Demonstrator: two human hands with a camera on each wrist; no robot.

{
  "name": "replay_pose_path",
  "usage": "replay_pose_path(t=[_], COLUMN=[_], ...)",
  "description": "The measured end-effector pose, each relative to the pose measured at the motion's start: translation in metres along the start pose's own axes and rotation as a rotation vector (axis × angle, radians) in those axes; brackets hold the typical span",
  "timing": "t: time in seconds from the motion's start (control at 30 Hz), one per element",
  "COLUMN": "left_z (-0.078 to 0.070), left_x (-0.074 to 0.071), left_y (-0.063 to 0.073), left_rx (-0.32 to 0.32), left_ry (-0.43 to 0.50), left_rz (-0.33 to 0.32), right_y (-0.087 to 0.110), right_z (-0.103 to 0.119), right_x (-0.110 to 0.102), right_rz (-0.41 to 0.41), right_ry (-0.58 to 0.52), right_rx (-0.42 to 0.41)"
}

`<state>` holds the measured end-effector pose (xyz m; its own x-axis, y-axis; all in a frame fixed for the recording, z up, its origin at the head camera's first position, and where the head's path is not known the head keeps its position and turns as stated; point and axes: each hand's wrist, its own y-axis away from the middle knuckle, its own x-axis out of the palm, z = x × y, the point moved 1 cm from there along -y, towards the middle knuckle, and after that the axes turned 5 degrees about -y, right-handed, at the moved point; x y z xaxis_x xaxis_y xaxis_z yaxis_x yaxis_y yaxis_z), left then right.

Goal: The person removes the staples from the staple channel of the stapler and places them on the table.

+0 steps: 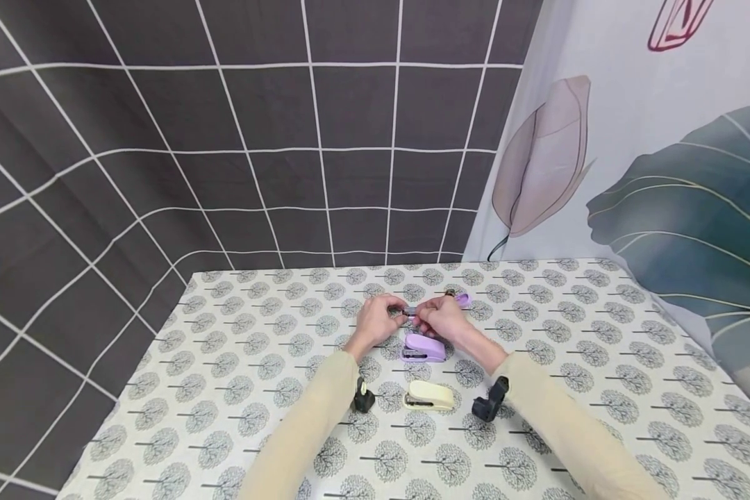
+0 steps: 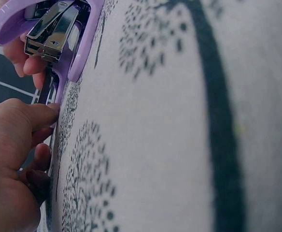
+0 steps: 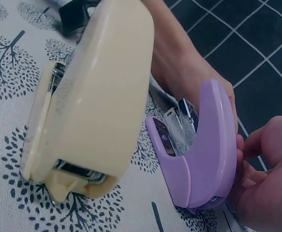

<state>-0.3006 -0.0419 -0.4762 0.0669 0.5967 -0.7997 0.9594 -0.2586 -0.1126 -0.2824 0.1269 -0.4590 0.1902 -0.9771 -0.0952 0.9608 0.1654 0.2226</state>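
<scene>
Beyond two staplers in a row, both hands meet at an opened purple stapler [image 1: 410,312], with its dark and metal inner parts showing and a purple piece [image 1: 462,300] sticking out past the right hand. The left hand [image 1: 375,321] pinches its left end between thumb and fingertips. At its other side, the right hand [image 1: 444,318] grips it, partly covering it. A lilac stapler [image 1: 423,348] stands just in front of the hands, untouched; its metal head [image 2: 51,36] shows in the left wrist view. Closer to the body is a cream stapler [image 1: 429,396], large in the right wrist view.
The table is covered by a white cloth [image 1: 237,389] printed with grey trees. Behind it hangs a dark curtain [image 1: 275,111] with white grid lines, and a leaf-patterned curtain [image 1: 681,201] at the right. Black camera mounts [image 1: 489,401] sit on both wrists.
</scene>
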Motion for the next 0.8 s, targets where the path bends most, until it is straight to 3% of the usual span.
replay_pose_path(t=[0.23,0.47,0.8], left_z=[0.000,-0.001,-0.001], left_x=[-0.001,0.000,0.000], left_y=[0.000,0.001,0.000], left_rx=[0.002,0.022,0.030], left_ry=[-0.014,-0.034,-0.042], left_rz=[-0.001,-0.013,-0.004], right_y=[0.000,-0.004,-0.006], right_z=[0.002,0.001,0.001], right_x=[0.007,0.011,0.014], right_rz=[-0.091,-0.159,-0.208], right_ry=[0.135,0.372,0.450], right_rx=[-0.045,-0.213,-0.251])
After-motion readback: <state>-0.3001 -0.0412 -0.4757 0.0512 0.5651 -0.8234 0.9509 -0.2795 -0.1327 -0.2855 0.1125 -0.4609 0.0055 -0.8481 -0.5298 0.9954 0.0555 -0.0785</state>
